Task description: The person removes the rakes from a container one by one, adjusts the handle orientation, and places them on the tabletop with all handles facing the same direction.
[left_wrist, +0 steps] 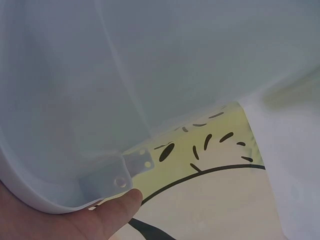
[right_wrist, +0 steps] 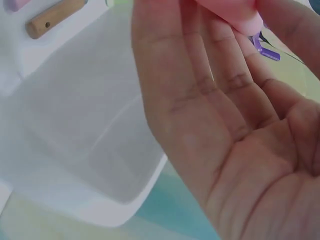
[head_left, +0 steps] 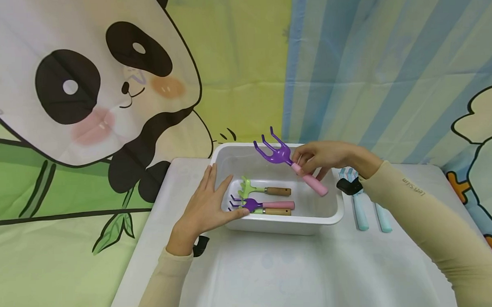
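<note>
My right hand (head_left: 321,156) pinches the pink handle of a purple three-pronged hand rake (head_left: 276,153), held above the white bin (head_left: 268,222) with the prongs up and to the left. In the right wrist view the pink handle (right_wrist: 232,11) lies between thumb and fingers. My left hand (head_left: 209,202) rests at the bin's left end, fingers fairly straight and spread, touching the rim. Inside the bin lie a green rake (head_left: 247,188) with a wooden handle, another purple rake (head_left: 252,205) with a pink handle, and a further wooden handle (head_left: 277,212) partly hidden beside it.
Two tools with light blue handles (head_left: 359,212) lie on the white table (head_left: 274,274) right of the bin, their heads partly hidden by the right wrist. A printed panda cloth (head_left: 243,67) hangs behind the table.
</note>
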`<state>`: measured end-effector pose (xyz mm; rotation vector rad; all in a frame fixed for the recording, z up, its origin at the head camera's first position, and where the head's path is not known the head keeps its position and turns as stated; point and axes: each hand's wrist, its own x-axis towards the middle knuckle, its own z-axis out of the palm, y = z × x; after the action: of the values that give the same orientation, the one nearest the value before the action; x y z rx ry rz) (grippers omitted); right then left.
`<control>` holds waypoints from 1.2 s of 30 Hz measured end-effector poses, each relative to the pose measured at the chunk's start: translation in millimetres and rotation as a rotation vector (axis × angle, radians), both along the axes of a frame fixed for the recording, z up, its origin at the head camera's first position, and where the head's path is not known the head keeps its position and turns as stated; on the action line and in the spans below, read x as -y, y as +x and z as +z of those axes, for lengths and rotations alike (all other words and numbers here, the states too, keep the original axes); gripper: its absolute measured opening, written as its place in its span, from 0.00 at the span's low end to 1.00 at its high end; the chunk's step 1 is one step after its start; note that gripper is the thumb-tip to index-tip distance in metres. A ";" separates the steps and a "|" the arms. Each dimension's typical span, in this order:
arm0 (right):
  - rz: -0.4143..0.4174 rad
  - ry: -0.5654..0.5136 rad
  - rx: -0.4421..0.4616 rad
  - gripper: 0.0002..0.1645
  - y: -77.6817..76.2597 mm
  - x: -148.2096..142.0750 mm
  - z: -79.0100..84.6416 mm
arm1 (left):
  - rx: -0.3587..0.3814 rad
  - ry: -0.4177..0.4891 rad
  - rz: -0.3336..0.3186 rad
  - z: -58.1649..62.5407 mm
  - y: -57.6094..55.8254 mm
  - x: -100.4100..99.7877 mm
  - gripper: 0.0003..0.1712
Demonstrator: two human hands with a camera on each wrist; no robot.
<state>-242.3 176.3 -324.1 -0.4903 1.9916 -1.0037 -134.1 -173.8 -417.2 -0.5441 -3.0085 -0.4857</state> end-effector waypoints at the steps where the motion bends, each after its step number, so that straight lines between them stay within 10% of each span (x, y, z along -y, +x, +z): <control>1: -0.017 -0.010 0.000 0.22 1.4 -3.4 1.1 | 0.002 0.001 0.000 0.2 0.1 -0.1 0.66; 23: -0.202 -0.088 -0.090 0.24 28.3 -99.7 2.6 | -0.002 0.017 -0.009 1.4 1.7 -1.4 0.65; 36: -0.319 -0.040 -0.098 0.26 49.0 -186.6 -36.4 | 0.006 0.007 -0.008 2.6 3.0 -1.3 0.66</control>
<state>-193.3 363.0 -360.5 -0.2504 2.1854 -1.2357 -131.1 -172.5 -414.7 -0.5558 -3.0105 -0.4988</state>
